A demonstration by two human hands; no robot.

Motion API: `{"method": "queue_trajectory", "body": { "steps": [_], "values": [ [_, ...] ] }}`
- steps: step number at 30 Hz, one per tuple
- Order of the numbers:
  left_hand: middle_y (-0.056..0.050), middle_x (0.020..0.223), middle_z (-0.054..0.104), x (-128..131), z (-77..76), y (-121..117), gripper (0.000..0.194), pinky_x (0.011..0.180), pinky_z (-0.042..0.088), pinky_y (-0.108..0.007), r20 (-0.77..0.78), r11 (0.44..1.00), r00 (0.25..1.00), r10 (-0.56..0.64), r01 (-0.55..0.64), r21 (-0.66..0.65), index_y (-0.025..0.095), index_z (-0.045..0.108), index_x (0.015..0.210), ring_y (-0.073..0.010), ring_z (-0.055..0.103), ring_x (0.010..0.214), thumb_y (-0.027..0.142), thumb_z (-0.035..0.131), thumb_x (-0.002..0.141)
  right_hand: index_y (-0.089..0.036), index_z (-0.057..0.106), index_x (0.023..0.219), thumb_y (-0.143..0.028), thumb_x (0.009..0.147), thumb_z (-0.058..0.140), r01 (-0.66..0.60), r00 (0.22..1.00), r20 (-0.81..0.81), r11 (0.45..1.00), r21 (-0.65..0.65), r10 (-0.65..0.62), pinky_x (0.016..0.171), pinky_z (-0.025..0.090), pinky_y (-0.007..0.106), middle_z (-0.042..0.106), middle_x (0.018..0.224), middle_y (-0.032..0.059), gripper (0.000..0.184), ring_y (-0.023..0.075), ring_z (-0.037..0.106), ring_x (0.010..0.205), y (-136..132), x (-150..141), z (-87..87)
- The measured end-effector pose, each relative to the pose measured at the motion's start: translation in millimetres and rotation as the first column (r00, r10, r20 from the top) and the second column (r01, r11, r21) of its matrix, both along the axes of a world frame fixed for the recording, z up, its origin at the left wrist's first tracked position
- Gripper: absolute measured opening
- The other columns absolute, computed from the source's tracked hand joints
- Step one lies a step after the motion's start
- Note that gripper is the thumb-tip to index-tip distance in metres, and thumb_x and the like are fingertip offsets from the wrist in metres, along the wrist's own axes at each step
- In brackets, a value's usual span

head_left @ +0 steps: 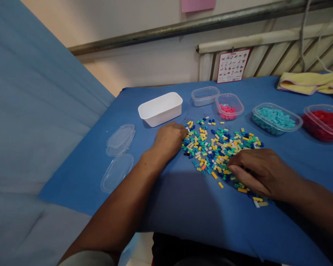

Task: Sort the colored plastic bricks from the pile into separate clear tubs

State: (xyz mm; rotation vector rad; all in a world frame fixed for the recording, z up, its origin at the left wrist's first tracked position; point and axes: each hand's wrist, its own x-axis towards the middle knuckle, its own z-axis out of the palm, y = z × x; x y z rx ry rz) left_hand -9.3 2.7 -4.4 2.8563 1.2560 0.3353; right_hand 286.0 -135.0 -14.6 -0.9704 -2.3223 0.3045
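A loose pile of small toy building bricks [211,151] in yellow, teal, blue, green and white is spread across the blue-covered table. At the pile's left edge rests my left hand [170,138], its fingers curled together and the tips touching the bricks beside a white one. Over the right side of the pile is my right hand [256,170], with thumb and index finger drawn together at the bricks. Whatever either hand may hold is too small or hidden to make out.
Behind the pile stand a white tub [161,111], a clear container [205,96], and containers of pink bricks [227,111], turquoise bricks [276,118] and red bricks [323,123]. Clear lids [118,171] lie left. A yellow cloth [308,83] and picture card [233,65] are at the back.
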Motion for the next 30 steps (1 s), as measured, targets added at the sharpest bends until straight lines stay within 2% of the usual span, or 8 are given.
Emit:
{"method": "queue_trajectory", "body": {
  "steps": [3, 6, 10, 14, 18, 21, 26, 30],
  "values": [
    [-0.011, 0.101, 0.079, 2, -0.6, -1, 0.026, 0.082, 0.056, -0.038, -0.140, 0.999, 0.990, 0.007, -0.002, 0.034, 0.019, 0.082, 0.100, -0.0278, 0.070, 0.099, 0.012, 0.058, 0.101, -0.024, 0.061, 0.097, -0.025, 0.111, 0.056, -0.006, 1.000, -0.001, 1.000, -0.004, 0.006, 0.062, 0.044, 0.034, 0.070, 0.078, 0.0003, 0.015, 0.0181, 0.067, 0.065, 0, 0, 0.4],
    [-0.012, 0.101, 0.078, 2, -0.8, 0, 0.025, 0.084, 0.058, -0.039, -0.150, 0.999, 0.988, 0.041, -0.037, 0.028, 0.018, 0.082, 0.104, -0.0284, 0.071, 0.100, 0.012, 0.057, 0.102, -0.024, 0.061, 0.099, -0.025, 0.111, 0.056, -0.001, 1.000, 0.003, 1.000, -0.002, 0.001, 0.063, 0.045, 0.033, 0.069, 0.078, 0.0001, 0.014, 0.0184, 0.067, 0.065, 0, 0, 1.0],
    [-0.011, 0.108, 0.078, -5, -1.6, 3, 0.028, 0.090, 0.060, -0.037, 0.028, 0.995, 0.995, 0.097, -0.097, -0.010, 0.020, 0.081, 0.116, -0.0251, 0.073, 0.102, 0.016, 0.055, 0.107, -0.024, 0.062, 0.099, -0.025, 0.110, 0.057, 0.008, 1.000, -0.009, 1.000, -0.009, -0.008, 0.064, 0.046, 0.033, 0.069, 0.078, -0.0006, 0.012, 0.0183, 0.067, 0.066, 0, 0, 1.5],
    [-0.008, 0.114, 0.076, -19, -1.1, 8, 0.029, 0.099, 0.060, -0.037, 0.247, 0.991, 0.960, 0.134, -0.133, -0.022, 0.024, 0.080, 0.124, -0.0220, 0.072, 0.109, 0.020, 0.056, 0.108, -0.023, 0.063, 0.104, -0.025, 0.110, 0.059, -0.005, 1.000, -0.024, 1.000, -0.001, 0.005, 0.065, 0.047, 0.032, 0.070, 0.080, -0.0008, 0.007, 0.0175, 0.068, 0.067, 0, 1, 0.6],
    [-0.009, 0.113, 0.074, -25, 0.3, 8, 0.030, 0.101, 0.060, -0.040, 0.288, 0.985, 0.943, 0.168, -0.174, -0.005, 0.023, 0.080, 0.122, -0.0230, 0.070, 0.110, 0.021, 0.053, 0.109, -0.023, 0.063, 0.107, -0.026, 0.110, 0.061, 0.003, 0.999, -0.036, 1.000, 0.008, -0.003, 0.064, 0.046, 0.031, 0.069, 0.080, -0.0018, 0.005, 0.0158, 0.068, 0.067, 1, 1, -0.2],
    [-0.010, 0.113, 0.073, -21, -0.3, 5, 0.030, 0.099, 0.060, -0.040, 0.242, 0.986, 0.956, 0.166, -0.164, -0.028, 0.022, 0.080, 0.124, -0.0238, 0.070, 0.110, 0.020, 0.055, 0.108, -0.022, 0.063, 0.107, -0.027, 0.111, 0.061, 0.016, 1.000, -0.021, 1.000, 0.007, -0.016, 0.064, 0.046, 0.031, 0.070, 0.080, -0.0018, 0.006, 0.0155, 0.068, 0.067, 1, 1, -0.3],
    [-0.012, 0.111, 0.072, -13, -0.8, 2, 0.029, 0.090, 0.060, -0.041, 0.017, 0.985, 0.985, 0.172, -0.172, -0.023, 0.021, 0.082, 0.121, -0.0277, 0.069, 0.106, 0.020, 0.057, 0.105, -0.022, 0.064, 0.107, -0.028, 0.110, 0.062, 0.020, 1.000, -0.012, 1.000, 0.012, -0.020, 0.064, 0.048, 0.031, 0.072, 0.081, -0.0015, 0.007, 0.0158, 0.070, 0.067, 1, 0, -0.7],
    [-0.013, 0.109, 0.073, -11, 3.8, 0, 0.030, 0.087, 0.059, -0.039, -0.062, 0.991, 0.990, 0.127, -0.129, -0.024, 0.022, 0.083, 0.119, -0.0271, 0.069, 0.102, 0.021, 0.057, 0.106, -0.023, 0.065, 0.105, -0.028, 0.110, 0.062, 0.024, 0.999, -0.022, 1.000, -0.003, -0.024, 0.064, 0.048, 0.030, 0.071, 0.081, -0.0016, 0.008, 0.0155, 0.070, 0.068, 1, 0, -1.3]
  ]
}}
